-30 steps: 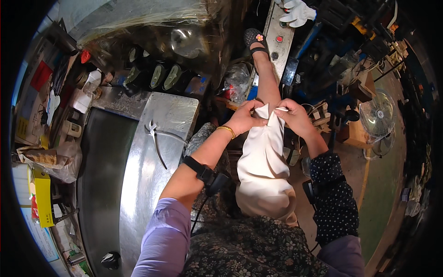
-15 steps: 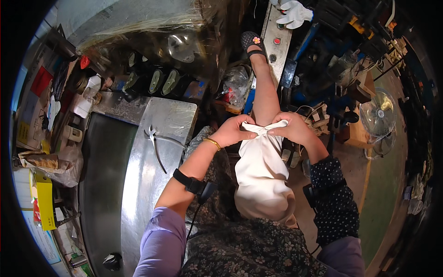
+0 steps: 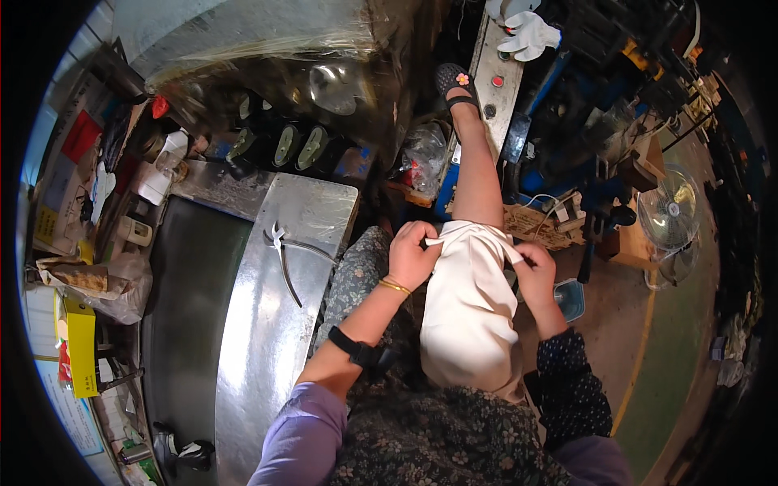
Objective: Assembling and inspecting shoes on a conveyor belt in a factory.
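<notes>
Cream cloth, which looks like a trouser leg (image 3: 468, 312), covers my outstretched leg down to about the knee. My left hand (image 3: 413, 253) is closed, pinching its hem at the left side. On the hem's right corner, the fingers of my right hand (image 3: 536, 271) are closed as well, drawing the cloth out a little. Below the hem my bare shin (image 3: 478, 178) runs forward to a dark strap shoe with a flower (image 3: 454, 83). A dark floral garment (image 3: 438, 437) lies over my lap.
To the left, a pair of long-handled pliers (image 3: 281, 251) lies on a shiny metal bench (image 3: 251, 348) beside a dark belt-like surface (image 3: 194, 283). Dark shoes (image 3: 312, 146) stand behind it. My foot rests by a panel with buttons (image 3: 496, 89). At right are a fan (image 3: 668, 212) and a blue basin (image 3: 570, 300).
My hands were together at the middle of the gathered hem; now they are apart, one at each side. The cloth is spread flatter over the knee.
</notes>
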Tool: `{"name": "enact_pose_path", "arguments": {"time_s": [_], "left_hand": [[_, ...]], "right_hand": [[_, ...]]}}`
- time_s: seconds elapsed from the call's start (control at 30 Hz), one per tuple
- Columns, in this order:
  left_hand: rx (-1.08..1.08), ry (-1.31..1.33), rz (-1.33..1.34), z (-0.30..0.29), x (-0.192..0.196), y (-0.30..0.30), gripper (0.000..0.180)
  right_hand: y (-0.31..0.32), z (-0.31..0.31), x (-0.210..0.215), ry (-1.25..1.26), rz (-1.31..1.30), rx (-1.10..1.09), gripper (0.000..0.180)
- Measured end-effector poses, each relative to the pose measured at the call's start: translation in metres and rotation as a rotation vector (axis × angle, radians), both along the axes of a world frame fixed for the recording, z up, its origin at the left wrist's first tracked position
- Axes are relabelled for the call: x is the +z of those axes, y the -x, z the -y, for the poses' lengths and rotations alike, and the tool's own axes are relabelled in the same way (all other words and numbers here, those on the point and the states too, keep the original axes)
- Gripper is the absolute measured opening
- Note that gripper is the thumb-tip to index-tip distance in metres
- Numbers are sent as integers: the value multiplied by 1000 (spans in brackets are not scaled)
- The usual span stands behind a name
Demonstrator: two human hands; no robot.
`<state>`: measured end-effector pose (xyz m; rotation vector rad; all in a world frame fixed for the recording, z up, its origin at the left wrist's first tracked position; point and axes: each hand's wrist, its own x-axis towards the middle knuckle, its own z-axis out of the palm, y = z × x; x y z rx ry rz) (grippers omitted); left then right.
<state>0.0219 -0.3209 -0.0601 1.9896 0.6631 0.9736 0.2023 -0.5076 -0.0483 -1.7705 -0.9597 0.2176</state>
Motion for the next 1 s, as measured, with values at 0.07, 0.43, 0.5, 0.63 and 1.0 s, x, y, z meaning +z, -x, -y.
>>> {"name": "enact_pose_path", "arguments": {"time_s": [0.07,0.43,0.5,0.63,1.0], "left_hand": [[23,17,95,7,5,7,22],[-4,-167,176,60,33,58,13],[-31,-188,170,69,32,65,13],[-116,-243,203,83,48,67,10],[-197,-171,166,105,34,79,18]], "right_hand": [[18,5,13,-55,48,50,12],[51,47,25,-66,167,138,21],[56,54,26,-64,160,141,20],[64,66,31,-46,129,149,19],[68,88,19,-72,112,142,14]]}}
